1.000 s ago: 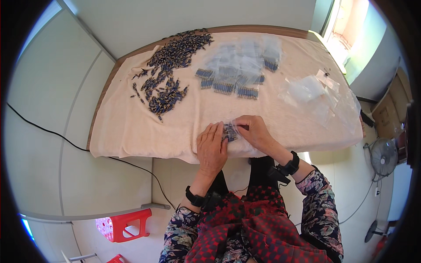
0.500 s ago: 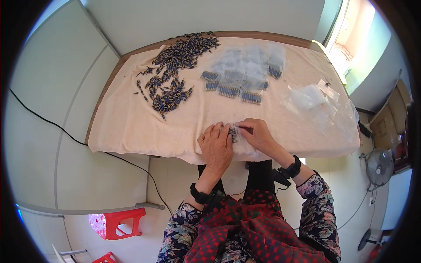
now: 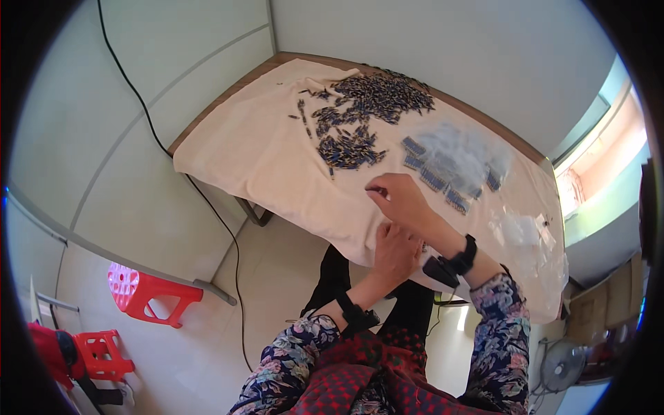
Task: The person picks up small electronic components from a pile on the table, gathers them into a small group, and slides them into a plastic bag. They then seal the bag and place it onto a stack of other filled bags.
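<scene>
Your right hand [image 3: 403, 198] hangs curled just on your side of the loose pile [image 3: 351, 149] of small dark-blue pieces; I cannot tell whether it pinches one. Your left hand [image 3: 397, 253], nearer to you than the pile, is bent at the edge of the pale cloth [image 3: 256, 138]; what it covers is hidden. Filled clear bags [image 3: 434, 181] lie right of the pile, seemingly apart to avoid mixing. Under the pile, the cloth probably prevents rolling on the wooden tabletop [image 3: 228, 103]. Beyond the pile is a plain wall [image 3: 429, 48]; left of it, on the floor [image 3: 277, 277], stands a red stool [image 3: 155, 297].
</scene>
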`<state>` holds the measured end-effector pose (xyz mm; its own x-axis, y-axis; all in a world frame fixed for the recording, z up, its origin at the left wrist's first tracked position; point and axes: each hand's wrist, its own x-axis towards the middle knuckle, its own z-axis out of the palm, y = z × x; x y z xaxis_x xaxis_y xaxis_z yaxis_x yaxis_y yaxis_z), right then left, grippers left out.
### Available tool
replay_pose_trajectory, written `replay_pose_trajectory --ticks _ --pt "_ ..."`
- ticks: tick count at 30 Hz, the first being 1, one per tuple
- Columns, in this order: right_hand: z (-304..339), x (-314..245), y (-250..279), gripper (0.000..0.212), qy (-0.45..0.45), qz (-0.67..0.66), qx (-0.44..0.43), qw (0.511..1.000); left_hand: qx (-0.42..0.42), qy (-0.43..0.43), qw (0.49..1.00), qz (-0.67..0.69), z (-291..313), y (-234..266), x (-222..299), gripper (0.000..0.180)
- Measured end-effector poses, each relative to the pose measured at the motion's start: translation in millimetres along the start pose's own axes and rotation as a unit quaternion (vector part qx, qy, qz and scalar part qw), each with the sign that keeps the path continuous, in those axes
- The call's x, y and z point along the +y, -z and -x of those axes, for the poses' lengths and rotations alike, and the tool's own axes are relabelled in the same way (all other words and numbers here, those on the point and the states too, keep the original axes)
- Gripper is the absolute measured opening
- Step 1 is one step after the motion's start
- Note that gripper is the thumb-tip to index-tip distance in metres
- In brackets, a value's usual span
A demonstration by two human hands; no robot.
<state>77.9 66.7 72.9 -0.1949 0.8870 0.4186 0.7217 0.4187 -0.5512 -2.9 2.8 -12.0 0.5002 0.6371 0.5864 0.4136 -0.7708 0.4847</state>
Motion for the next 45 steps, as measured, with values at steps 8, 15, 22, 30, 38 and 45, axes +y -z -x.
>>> replay_pose_trajectory --ticks 8,15,22,30,38,45 --pt "-68.4 23.0 -73.7 0.016 -0.019 0.12 -0.07 0.99 0.128 -0.007 0.986 0.103 1.5 -13.0 -4.6 0.021" --pt "-70.6 28.1 -79.7 0.016 -0.103 0.147 -0.06 0.982 0.13 0.031 0.985 0.106 5.7 -15.5 -3.1 0.027" --pt "-23.7 1.7 0.3 0.019 -0.295 -0.194 -0.18 0.918 0.039 0.01 0.998 0.051 -0.7 -7.4 0.0 0.033" --pt "105.3 18.3 90.2 0.022 -0.314 -0.277 0.121 0.9 0.01 -0.023 0.996 -0.086 -7.4 -0.9 -0.5 0.033" --pt "175.0 51.6 59.5 0.017 -0.316 -0.303 0.272 0.857 0.0 -0.044 0.993 -0.109 -5.9 -8.5 10.8 0.031" --pt "169.9 50.0 41.0 0.015 -0.282 -0.25 0.216 0.901 -0.006 -0.056 0.99 -0.128 -3.9 -7.6 12.2 0.032"
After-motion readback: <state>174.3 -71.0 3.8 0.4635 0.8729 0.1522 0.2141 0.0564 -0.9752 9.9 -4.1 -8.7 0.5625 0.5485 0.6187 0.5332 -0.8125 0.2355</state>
